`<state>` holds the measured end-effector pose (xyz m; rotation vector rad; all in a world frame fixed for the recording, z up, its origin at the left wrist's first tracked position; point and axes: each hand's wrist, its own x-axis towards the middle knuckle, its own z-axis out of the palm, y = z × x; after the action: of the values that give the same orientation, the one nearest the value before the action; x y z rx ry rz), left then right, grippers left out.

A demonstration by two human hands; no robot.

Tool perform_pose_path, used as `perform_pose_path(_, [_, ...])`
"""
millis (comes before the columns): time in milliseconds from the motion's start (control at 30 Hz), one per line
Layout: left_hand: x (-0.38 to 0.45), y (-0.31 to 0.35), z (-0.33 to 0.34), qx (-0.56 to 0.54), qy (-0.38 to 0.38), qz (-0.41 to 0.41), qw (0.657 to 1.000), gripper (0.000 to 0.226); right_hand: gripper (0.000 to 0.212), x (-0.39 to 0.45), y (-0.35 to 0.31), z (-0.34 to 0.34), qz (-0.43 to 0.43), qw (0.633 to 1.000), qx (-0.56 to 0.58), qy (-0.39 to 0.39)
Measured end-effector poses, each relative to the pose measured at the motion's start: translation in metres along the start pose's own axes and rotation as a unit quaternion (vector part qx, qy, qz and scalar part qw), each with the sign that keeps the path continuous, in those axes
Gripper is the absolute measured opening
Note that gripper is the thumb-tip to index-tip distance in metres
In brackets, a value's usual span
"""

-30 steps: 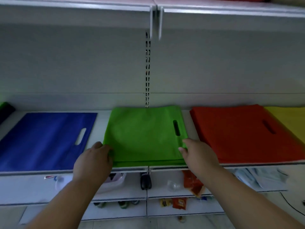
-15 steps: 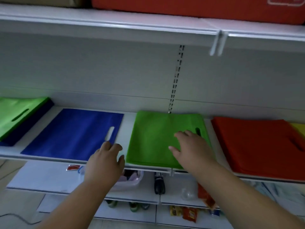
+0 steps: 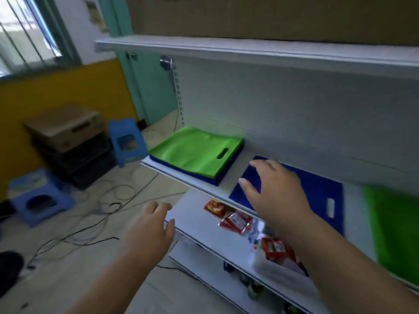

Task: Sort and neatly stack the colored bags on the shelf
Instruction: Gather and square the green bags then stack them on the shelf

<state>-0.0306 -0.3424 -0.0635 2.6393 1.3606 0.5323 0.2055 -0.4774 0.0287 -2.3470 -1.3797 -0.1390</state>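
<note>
Over blue bag (image 3: 317, 191): right hand (image 3: 278, 189) spread, hiding part; left hand (image 3: 149, 232) loose, empty.

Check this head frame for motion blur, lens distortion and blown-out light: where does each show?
Head view: motion blur smears the green bag at the right edge and the packets on the lower shelf; wide-angle distortion tilts and bends the upper shelf edge; the window is overexposed; the right hand is slightly soft.

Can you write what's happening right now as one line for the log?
left hand open, off shelf | right hand open over blue bag | green bag tops mixed stack
</note>
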Motion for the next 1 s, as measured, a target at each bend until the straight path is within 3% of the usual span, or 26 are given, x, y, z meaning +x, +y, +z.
perform_pose_path(167, [0.033, -0.059, -0.007, 0.009, 0.003, -0.019, 1.000, 0.026, 0.052, 0.051, -0.048, 0.035, -0.010, 1.000, -0.006, 0.000])
perform_pose_path(500, [0.141, -0.111, 0.015, -0.004, -0.023, -0.026, 0.999, 0.027, 0.045, 0.148, -0.053, 0.096, 0.045, 0.999, -0.019, 0.003])
perform_pose_path(733, [0.207, -0.142, 0.031, -0.023, -0.092, -0.023, 0.995, 0.034, 0.044, 0.144, -0.066, 0.131, 0.143, 0.985, -0.084, -0.037])
perform_pose_path(1000, [0.268, -0.165, 0.042, -0.032, -0.143, 0.056, 0.988, 0.040, 0.043, 0.121, -0.089, 0.170, 0.243, 0.946, -0.205, -0.053])
